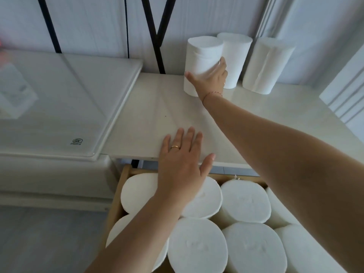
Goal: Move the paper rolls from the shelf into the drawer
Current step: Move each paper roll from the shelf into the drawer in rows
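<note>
While the right hand [209, 79] curls round a paper roll [201, 56] at one o'clock, the left hand [183, 164] lies flat. It rests spread open on the shelf [157, 115] edge.

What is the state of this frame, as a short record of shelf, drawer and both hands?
to move: three upright at the back of the shelf: left roll, middle roll, right roll
right hand: grips the left roll, thumb and fingers round its lower half
left hand: flat, fingers straight, at the shelf's front edge
drawer: open below the shelf, packed with upright stored rolls
status: no shelf roll lifted clear yet
</note>
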